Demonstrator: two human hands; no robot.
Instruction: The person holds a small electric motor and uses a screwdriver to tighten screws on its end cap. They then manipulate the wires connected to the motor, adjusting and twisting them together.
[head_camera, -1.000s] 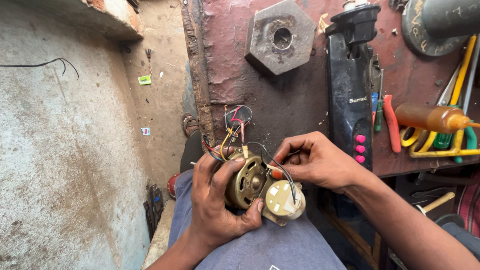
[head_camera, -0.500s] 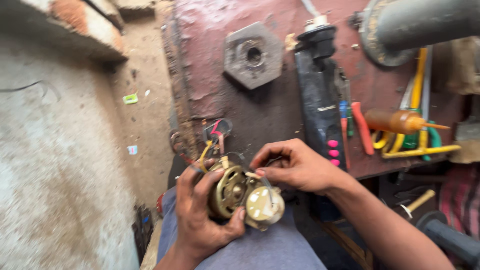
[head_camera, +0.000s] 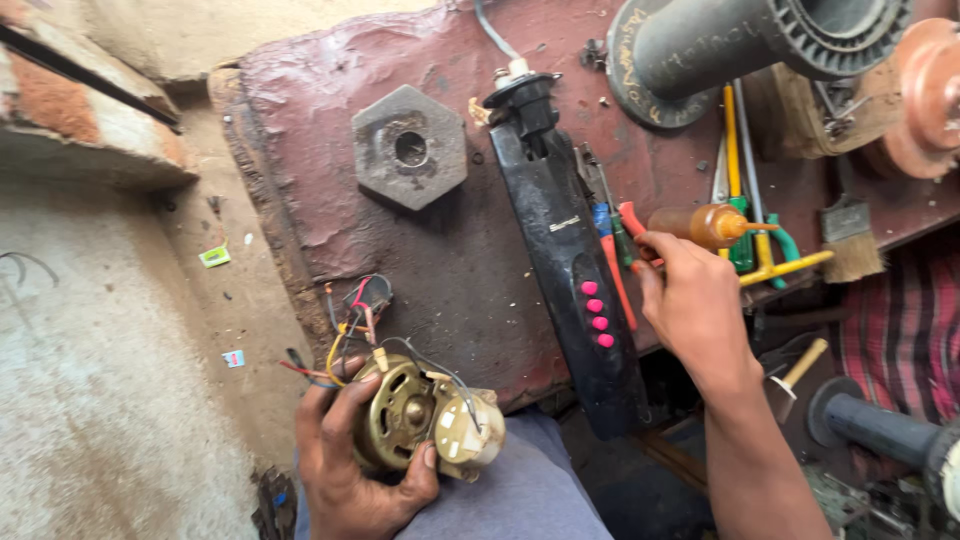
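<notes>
One motor (head_camera: 415, 420), two hands

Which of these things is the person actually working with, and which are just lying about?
In use:
left hand gripping the small motor with its loose wires
right hand at the red-handled pliers by the wooden-handled screwdriver

Lying about:
hexagonal nut
black casing with pink buttons
brush
grey pipe

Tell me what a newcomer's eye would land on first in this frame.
Probably the small brass-coloured motor with loose coloured wires, gripped in the left hand at the bottom, over the lap. Next, the right hand reaching onto the rusty red bench among red-handled pliers and a brown-handled screwdriver. A big hexagonal nut and a long black casing with pink buttons lie between.
</notes>
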